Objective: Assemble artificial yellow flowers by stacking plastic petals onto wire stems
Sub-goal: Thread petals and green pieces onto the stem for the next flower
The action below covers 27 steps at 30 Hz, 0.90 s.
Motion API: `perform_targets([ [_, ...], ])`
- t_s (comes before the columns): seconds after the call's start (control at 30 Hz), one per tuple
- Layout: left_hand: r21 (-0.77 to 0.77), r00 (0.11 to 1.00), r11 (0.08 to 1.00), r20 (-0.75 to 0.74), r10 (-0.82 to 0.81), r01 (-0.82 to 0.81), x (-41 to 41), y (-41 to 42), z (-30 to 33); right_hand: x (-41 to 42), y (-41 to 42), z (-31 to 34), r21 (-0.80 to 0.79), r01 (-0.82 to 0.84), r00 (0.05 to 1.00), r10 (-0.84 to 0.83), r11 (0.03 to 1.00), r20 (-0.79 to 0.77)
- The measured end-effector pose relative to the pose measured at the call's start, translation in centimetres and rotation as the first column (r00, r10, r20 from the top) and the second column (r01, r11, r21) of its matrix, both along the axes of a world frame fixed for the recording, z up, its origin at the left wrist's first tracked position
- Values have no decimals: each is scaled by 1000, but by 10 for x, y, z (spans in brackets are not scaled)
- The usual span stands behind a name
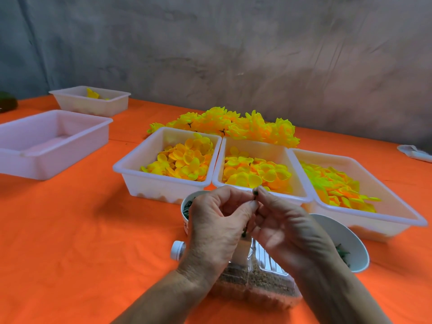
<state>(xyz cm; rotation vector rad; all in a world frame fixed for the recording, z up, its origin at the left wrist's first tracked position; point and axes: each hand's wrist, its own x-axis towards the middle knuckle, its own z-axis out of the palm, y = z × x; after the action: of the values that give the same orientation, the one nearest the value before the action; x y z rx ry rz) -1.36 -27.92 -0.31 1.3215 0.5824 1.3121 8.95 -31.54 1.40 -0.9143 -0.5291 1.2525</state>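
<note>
My left hand [215, 220] and my right hand [287, 232] meet above the table's front middle, both pinching a thin dark green wire stem [255, 194]; its lower end shows between the palms. Behind the hands stand three white trays of yellow petals: a left tray [131, 167], a middle tray [218, 164] and a right tray [383, 218]. A heap of finished yellow flowers [233, 125] lies behind the trays. A white cup of green stems [184, 209] is partly hidden by my left hand.
A white bowl with green parts [353, 244] sits at the right of my right wrist. A clear plastic bottle [254, 277] lies on its side under my hands. Two more white trays [51, 141] [93, 101] stand at left on the orange tablecloth [81, 230].
</note>
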Motion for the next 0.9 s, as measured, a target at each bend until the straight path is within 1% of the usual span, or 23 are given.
perform_targets([
  [0.1,8,1000,1000,-10,2,-2,-1,0,1,0,-1,-1,23,-3,999,2,1000,38],
  [0.27,-4,1000,1000,-16,6,-6,-1,0,0,1,-1,-1,91,-12,989,-2,996,147],
  [0.33,-7,1000,1000,-18,6,-6,-2,0,1,2,-2,-1,124,0,983,-23,992,183],
  [0.4,13,999,1000,-38,3,-3,-3,0,0,3,-3,-2,175,17,963,-63,984,264],
  [0.47,30,998,1000,-60,-4,6,-4,0,0,4,-5,-3,234,39,905,-134,971,405],
  [0.53,36,998,999,-65,-15,17,-5,0,1,5,-6,-2,307,42,820,-209,951,534],
  [0.6,38,998,999,-65,-15,17,-5,0,2,5,-7,-1,373,15,717,-270,928,643],
  [0.67,39,998,999,-68,-4,7,-4,0,2,6,-6,-1,428,-7,589,-342,904,732],
  [0.7,39,998,999,-68,1,2,-4,1,2,6,-6,-2,452,-13,527,-378,892,761],
  [0.73,39,998,999,-67,4,-1,-3,1,2,6,-5,-3,472,-9,485,-409,881,773],
  [0.77,42,998,999,-68,4,-1,-3,1,1,6,-4,-5,487,5,471,-432,873,769],
  [0.87,50,998,999,-63,-5,8,-3,1,0,5,-3,-10,524,52,482,-481,850,733],
  [0.9,54,998,998,-60,-7,10,-3,1,0,4,-3,-11,536,61,462,-500,842,733],
])
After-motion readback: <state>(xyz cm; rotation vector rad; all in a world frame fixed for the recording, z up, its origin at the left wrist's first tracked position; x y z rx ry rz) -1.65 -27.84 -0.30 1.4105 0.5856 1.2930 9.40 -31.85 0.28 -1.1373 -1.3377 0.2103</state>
